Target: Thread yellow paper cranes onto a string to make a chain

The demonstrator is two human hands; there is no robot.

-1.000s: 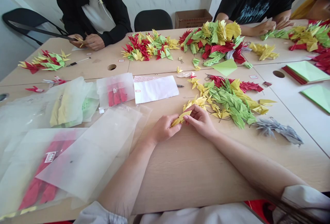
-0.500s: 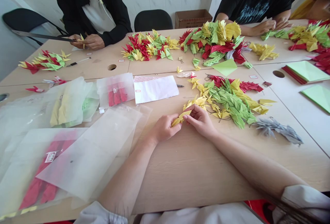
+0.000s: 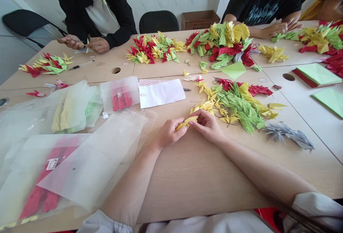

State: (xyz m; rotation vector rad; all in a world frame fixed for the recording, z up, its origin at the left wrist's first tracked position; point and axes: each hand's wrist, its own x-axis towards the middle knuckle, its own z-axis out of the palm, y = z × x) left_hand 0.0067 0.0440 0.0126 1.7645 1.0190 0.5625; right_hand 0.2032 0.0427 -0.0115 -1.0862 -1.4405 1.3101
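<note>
Between my two hands is a yellow folded paper crane [image 3: 187,122], held low over the table. My left hand [image 3: 168,133] is closed around its near end. The fingers of my right hand [image 3: 207,126] are bent and pinch at its other end, partly hiding it. Just beyond my right fingers lies a string of yellow paper cranes [image 3: 205,105] with dark thread. To its right are a green strung bunch [image 3: 238,104], a red one [image 3: 261,90] and a yellow one [image 3: 248,93].
Clear plastic sleeves [image 3: 107,161] with folded paper cover the left side. A white sheet [image 3: 162,93] and grey tassels [image 3: 291,136] lie nearby. Farther back are mixed crane piles [image 3: 154,47] and green paper [image 3: 318,73]. Two co-workers' hands [image 3: 99,44] work across the table.
My hands have shifted slightly, and the yellow crane sits a little lower to the left. The left co-worker's hand has opened, and the long dark strip by it is gone from view.
</note>
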